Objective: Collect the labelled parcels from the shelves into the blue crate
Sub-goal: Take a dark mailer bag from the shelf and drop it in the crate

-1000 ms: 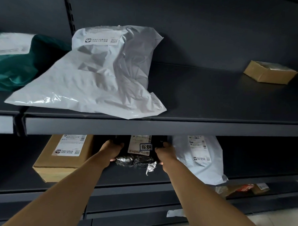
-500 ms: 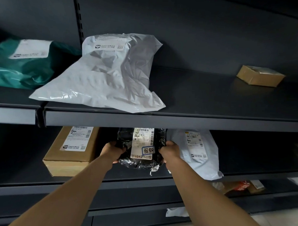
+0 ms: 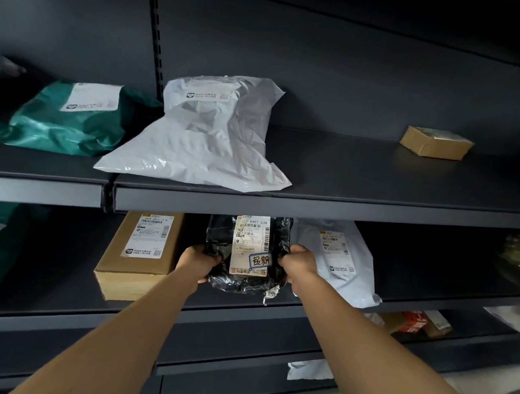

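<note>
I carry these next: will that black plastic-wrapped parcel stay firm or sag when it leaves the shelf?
The black parcel will likely flex a little: its wrap is crinkled and loose. The glossy film may be slippery, which fits the left hand and right hand gripping opposite sides. Its blocky shape suggests a firmer core.

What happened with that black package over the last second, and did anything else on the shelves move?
Both hands, the left hand and the right hand, have drawn the black package forward from under the upper shelf, so more of its label shows. They gripped its sides throughout. The brown box, the pale bag and the white bag above stayed put.
</note>
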Available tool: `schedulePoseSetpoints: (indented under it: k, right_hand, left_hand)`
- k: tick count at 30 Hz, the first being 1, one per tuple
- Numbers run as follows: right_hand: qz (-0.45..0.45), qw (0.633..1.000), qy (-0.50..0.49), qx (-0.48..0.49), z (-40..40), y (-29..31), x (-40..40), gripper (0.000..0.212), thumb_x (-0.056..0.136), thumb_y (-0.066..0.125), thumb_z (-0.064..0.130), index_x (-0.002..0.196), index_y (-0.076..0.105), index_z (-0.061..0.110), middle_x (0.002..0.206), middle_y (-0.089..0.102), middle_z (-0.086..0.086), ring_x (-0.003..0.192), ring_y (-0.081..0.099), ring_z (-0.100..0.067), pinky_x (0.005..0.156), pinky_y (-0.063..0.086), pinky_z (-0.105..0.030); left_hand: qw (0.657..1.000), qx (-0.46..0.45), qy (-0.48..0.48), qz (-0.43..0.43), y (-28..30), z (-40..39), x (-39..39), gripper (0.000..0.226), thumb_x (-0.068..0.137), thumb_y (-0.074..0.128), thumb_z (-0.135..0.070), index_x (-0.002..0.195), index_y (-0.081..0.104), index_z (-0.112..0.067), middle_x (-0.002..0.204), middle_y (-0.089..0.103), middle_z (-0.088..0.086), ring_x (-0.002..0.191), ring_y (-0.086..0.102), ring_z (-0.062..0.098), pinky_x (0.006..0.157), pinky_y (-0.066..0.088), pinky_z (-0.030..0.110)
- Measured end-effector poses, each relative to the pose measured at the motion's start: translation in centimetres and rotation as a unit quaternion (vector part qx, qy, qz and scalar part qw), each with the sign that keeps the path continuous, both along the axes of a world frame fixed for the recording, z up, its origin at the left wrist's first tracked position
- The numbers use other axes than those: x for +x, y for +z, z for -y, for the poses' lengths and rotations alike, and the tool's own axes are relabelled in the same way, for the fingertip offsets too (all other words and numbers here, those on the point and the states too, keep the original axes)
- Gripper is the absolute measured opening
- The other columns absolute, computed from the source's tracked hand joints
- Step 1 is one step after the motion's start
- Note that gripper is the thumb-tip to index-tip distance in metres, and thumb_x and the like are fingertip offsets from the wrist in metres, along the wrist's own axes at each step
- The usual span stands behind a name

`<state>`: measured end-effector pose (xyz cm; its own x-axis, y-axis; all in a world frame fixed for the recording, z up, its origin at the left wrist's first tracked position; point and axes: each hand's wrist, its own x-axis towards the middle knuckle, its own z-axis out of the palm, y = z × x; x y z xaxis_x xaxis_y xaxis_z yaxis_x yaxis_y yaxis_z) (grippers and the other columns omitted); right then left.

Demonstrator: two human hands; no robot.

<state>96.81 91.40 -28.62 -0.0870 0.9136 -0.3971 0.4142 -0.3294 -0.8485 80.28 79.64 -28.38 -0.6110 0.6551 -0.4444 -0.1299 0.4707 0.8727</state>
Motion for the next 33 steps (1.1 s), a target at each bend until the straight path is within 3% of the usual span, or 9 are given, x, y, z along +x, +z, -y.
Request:
schedulePoseSetpoints:
  k: [5,11,13,17,20,24,27,33]
  right_hand:
    - [-0.018,1.0,0.001,0.005,1.3,0.3,-0.1,0.046,0.077,0.054,-0.001,0.118,0.063,0.017,0.116,0.069,-0.004,0.095,0.067,-0.023,0.086,0.058,-0.04]
    - [-0.042,0.999,-0.002,0.032,4.4,3.8,0.2,0.043,0.084,0.057,-0.004,0.124,0.059,0.011,0.119,0.066,-0.006,0.07,0.059,-0.012,0.06,0.049,-0.023]
    - [-0.054,0.998,0.008,0.039,5.5,4.6,0.2,0.045,0.084,0.059,-0.004,0.127,0.058,0.011,0.122,0.065,-0.009,0.075,0.061,-0.014,0.066,0.051,-0.026]
    - [-0.053,0.996,0.052,0.052,7.9,6.0,0.2,0.045,0.085,0.063,0.001,0.129,0.057,0.011,0.126,0.063,-0.01,0.106,0.063,-0.025,0.089,0.051,-0.031]
    - [-0.053,0.993,0.086,0.062,10.2,6.9,0.4,0.044,0.086,0.062,0.002,0.129,0.058,0.011,0.119,0.065,-0.009,0.101,0.062,-0.024,0.085,0.05,-0.031]
    - [-0.058,0.986,0.144,0.057,13.5,7.6,0.3,0.04,0.086,0.059,0.002,0.125,0.061,0.012,0.095,0.062,-0.003,0.088,0.059,-0.019,0.08,0.051,-0.033]
    - [-0.075,0.979,0.185,0.051,16.2,7.7,-0.7,0.038,0.086,0.058,0.001,0.123,0.062,0.011,0.092,0.062,-0.002,0.091,0.061,-0.02,0.082,0.052,-0.033]
    - [-0.094,0.956,0.273,0.047,22.7,8.6,-4.6,0.039,0.086,0.059,0.001,0.124,0.061,0.01,0.1,0.065,-0.006,0.1,0.064,-0.027,0.092,0.054,-0.042]
  left_hand:
    - [1.0,0.003,0.003,-0.001,0.6,1.5,-0.1,0.024,0.087,0.065,-0.014,0.111,0.062,-0.012,0.09,0.064,0.007,0.09,0.062,0.026,0.069,0.05,0.032]
    - [0.999,0.004,0.018,-0.026,1.9,4.1,0.2,0.025,0.088,0.064,-0.014,0.112,0.06,-0.007,0.093,0.064,0.009,0.088,0.064,0.028,0.06,0.053,0.029]
    - [0.999,0.009,0.026,-0.035,2.5,5.3,0.5,0.03,0.087,0.065,-0.014,0.115,0.06,-0.005,0.095,0.065,0.009,0.088,0.063,0.027,0.056,0.05,0.027]
    - [0.996,0.002,0.052,-0.068,3.6,8.7,1.2,0.026,0.087,0.065,-0.02,0.111,0.061,-0.009,0.097,0.066,0.008,0.087,0.064,0.026,0.065,0.056,0.032]
    - [0.994,0.021,0.088,-0.064,4.0,11.4,1.8,0.023,0.087,0.065,-0.019,0.108,0.061,-0.012,0.098,0.066,0.008,0.094,0.066,0.028,0.082,0.058,0.041]
    - [0.987,0.047,0.152,-0.038,4.7,15.9,2.8,0.018,0.086,0.066,-0.018,0.103,0.062,-0.013,0.097,0.067,0.007,0.092,0.065,0.028,0.081,0.057,0.038]
    - [0.98,0.049,0.188,-0.04,5.1,19.9,2.8,0.017,0.086,0.066,-0.019,0.101,0.064,-0.013,0.099,0.07,0.008,0.094,0.067,0.028,0.084,0.057,0.046]
    - [0.961,0.047,0.264,-0.059,6.2,28.2,2.0,0.013,0.087,0.065,-0.02,0.1,0.063,-0.016,0.095,0.068,0.005,0.092,0.066,0.025,0.081,0.058,0.04]
